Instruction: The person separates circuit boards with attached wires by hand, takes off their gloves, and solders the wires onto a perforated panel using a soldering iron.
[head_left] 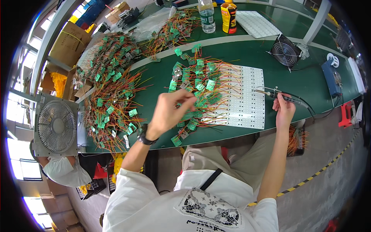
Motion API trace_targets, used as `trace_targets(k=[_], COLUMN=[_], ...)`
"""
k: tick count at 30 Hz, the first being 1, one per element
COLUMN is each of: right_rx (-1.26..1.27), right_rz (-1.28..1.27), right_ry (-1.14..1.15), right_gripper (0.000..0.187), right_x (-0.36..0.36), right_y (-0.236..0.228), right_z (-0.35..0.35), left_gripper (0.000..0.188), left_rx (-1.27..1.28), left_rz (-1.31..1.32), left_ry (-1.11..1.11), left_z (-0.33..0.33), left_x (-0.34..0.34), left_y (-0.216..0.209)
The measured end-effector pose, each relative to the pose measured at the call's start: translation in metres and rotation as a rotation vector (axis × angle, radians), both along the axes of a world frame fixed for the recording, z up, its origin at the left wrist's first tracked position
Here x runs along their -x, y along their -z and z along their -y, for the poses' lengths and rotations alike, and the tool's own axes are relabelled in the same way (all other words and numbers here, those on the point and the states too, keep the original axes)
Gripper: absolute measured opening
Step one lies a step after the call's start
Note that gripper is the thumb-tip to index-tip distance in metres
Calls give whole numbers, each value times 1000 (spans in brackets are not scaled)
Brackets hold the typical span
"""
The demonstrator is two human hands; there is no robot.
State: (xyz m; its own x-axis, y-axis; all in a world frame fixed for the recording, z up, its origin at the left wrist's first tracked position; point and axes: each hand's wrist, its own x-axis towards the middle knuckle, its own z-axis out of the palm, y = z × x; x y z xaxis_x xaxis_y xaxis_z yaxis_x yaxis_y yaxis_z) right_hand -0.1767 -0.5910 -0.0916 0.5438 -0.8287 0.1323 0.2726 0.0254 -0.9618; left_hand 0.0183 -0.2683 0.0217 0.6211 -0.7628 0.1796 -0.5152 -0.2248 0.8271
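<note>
Left hand (170,112) raised over the green table (301,77), fingers pinched together near the thumb; looks closed on one small green board or its wires from the cluster (197,89) below, though motion blur hides the exact contact. Right hand (284,110) wrapped shut around the handle of a soldering iron (280,94), tip pointing left toward the white panel (247,100), just above its right edge.

Cluster spread over the left half of the white panel, directly under and ahead of the left hand; orange and yellow wires trailing right across the panel. Larger heap of the same wired boards (112,89) well apart to the left, another pile (174,31) farther back.

Handling, judged: boards very light, stiff and flat; wires thin, limp, prone to tangle with neighbours. Solder joints at the wire roots likely the weak point, so best gripped by the board edges, not lifted by a wire. Iron tip hot in all likelihood; handle only.

Also present: small fan (285,52) at the right, grey fan (57,125) at the left, two bottles (218,15) at the back.
</note>
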Motion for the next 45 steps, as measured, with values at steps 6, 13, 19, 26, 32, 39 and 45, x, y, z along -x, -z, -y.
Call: trace_targets(k=[6, 13, 19, 26, 32, 39, 45], right_rx=[-7, 4, 14, 24, 57, 120, 109], right_rz=[-25, -31, -57, -89, -5, -48, -75], right_ry=[-1, 20, 9, 20, 54, -40, -172], right_gripper=[18, 18, 19, 19, 21, 19, 22], right_x=[-3, -1, -5, -5, -6, -2, 1], right_y=[-1, 0, -3, -2, -4, -10, -2], right_z=[0, -1, -4, 0, -5, -16, -11], left_gripper=[14, 13, 10, 10, 12, 12, 11], left_rx=[229, -111, 69, 60, 67, 41, 43], left_rz=[-378, 94, 432, 355, 387, 418, 407], left_ry=[236, 303, 290, 297, 270, 215, 219], left_z=[59, 88, 92, 100, 103, 103, 105], left_x=[8, 7, 7, 7, 5, 7, 6], left_y=[15, 51, 75, 77, 88, 90, 90])
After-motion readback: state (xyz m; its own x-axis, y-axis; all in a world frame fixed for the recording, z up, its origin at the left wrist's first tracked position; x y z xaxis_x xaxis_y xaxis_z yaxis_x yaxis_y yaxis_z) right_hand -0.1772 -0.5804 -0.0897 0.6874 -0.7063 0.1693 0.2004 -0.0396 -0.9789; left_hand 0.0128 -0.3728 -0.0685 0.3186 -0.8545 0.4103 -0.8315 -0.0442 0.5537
